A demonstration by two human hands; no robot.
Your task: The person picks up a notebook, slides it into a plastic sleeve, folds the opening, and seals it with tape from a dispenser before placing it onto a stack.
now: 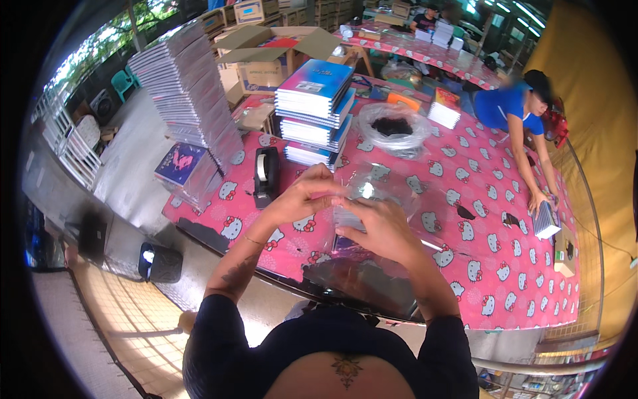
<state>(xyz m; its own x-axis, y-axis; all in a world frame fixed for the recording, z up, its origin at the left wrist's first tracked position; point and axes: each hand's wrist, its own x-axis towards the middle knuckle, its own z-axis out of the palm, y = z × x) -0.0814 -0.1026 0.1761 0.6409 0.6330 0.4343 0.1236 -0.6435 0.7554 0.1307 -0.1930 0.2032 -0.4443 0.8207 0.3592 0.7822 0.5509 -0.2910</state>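
In front of me on the table lies a clear plastic bag (379, 176), with a notebook (347, 245) showing partly inside its lower end. My left hand (308, 198) is at the bag's left edge, fingers pinched; what they grip is hidden. Its fingertips meet those of my right hand (384, 226), which lies over the packet with its index finger and thumb on the plastic. Much of the notebook is covered by my right hand. Just left of my left hand stands a black tape dispenser (266, 178) with a pale roll.
A pile of blue spiral notebooks (312, 100) rises behind my left hand. Left of it stand a tall stack of wrapped notebooks (183, 86) and an open carton (262, 73). A plastic-wrapped roll (397, 147) lies ahead. At right, a co-worker (508, 110) handles a notebook stack (547, 221).
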